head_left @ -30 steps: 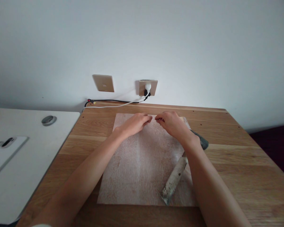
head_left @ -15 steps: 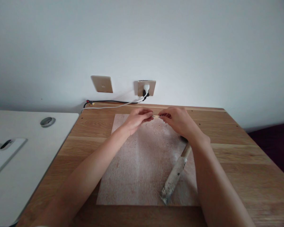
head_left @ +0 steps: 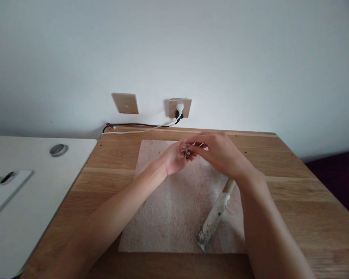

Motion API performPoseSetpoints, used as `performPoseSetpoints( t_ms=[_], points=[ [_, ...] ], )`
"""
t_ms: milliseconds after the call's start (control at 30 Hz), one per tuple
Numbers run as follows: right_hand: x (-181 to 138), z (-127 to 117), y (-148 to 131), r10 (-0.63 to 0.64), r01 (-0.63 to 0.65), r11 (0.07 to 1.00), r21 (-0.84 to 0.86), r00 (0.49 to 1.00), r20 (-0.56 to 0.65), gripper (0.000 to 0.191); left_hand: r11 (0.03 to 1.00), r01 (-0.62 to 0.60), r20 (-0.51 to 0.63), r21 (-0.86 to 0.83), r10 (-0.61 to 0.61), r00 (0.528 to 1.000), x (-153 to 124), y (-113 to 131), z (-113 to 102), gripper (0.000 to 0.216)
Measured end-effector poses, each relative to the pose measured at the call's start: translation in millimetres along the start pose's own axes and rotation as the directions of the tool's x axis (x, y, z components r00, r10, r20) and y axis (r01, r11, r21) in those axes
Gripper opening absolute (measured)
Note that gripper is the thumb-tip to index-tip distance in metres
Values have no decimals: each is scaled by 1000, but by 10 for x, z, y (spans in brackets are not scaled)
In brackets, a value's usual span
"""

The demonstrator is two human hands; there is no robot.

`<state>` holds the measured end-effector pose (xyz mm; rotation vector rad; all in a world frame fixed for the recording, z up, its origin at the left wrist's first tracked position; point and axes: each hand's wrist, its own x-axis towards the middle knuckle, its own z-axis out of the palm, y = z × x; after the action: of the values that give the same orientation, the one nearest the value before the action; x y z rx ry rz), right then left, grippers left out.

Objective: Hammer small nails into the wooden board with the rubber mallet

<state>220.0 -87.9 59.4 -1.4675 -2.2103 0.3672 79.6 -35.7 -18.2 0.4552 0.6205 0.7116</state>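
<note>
Both hands meet above the far part of a pale pinkish sheet (head_left: 174,209) lying on the wooden table (head_left: 293,193). My left hand (head_left: 174,157) is turned palm up and cupped, with a small dark bit (head_left: 187,152) in its fingers. My right hand (head_left: 221,153) reaches over from the right, fingers pinched together at that same small bit. What the bit is, I cannot make out. A dirty putty knife (head_left: 213,217) with a pale handle lies on the sheet's right side, under my right forearm.
A white desk (head_left: 40,201) adjoins the table on the left, with a round grey cap (head_left: 57,149) and a flat white device (head_left: 6,190). On the wall are a beige plate (head_left: 125,103) and a socket (head_left: 179,108) with a white plug; cables run along the table's back edge.
Both hands have lifted off the sheet's far edge and drawn together. The left hand has turned palm up, and the right hand's fingers now pinch at a small dark bit in it.
</note>
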Motion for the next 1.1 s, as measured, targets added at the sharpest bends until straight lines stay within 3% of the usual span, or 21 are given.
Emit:
performPoseSetpoints(
  t_ms=[200, 333, 433, 500, 533, 600, 700, 833, 967, 1100],
  points=[
    [5, 1, -13, 24, -25, 999, -25, 999, -34, 28, 996, 75, 15, -49, -74, 997, -36, -19, 18, 26],
    [-7, -13, 7, 7, -13, 999, -48, 994, -112, 23, 992, 107, 36, -72, -105, 994, -91, 123, -6, 36],
    [-21, -31, 11, -11, 2, 999, -47, 981, -192, 23, 974, -162, 15, -161, 166, 986, -163, 365, -50, 35],
    [-29, -52, 6, -18, 9, 999, -38, 970, -240, 23, 901, -382, -54, -208, 379, 924, -199, 505, -90, 38],
    [-33, -64, 2, -19, 11, 999, -34, 966, -257, 24, 875, -431, -96, -222, 420, 903, -208, 546, -107, 40],
    [-39, -85, -5, -14, 6, 1000, -31, 961, -276, 23, 879, -415, -162, -237, 385, 909, -208, 563, -119, 44],
    [-48, -103, -6, 3, -10, 1000, -23, 958, -285, 23, 919, -319, -173, -230, 283, 943, -198, 494, -72, 43],
    [-58, -120, 2, 6, -14, 1000, -26, 958, -288, 23, 898, -330, -149, -291, 298, 943, -222, 400, 62, 42],
    [-63, -131, 7, 14, -24, 999, -31, 956, -293, 22, 904, -195, -210, -379, 121, 970, -246, 283, 183, 44],
    [-61, -121, 14, 10, -20, 999, -31, 960, -279, 22, 928, -140, -138, -346, 97, 986, -245, 128, 224, 50]
  ],
)
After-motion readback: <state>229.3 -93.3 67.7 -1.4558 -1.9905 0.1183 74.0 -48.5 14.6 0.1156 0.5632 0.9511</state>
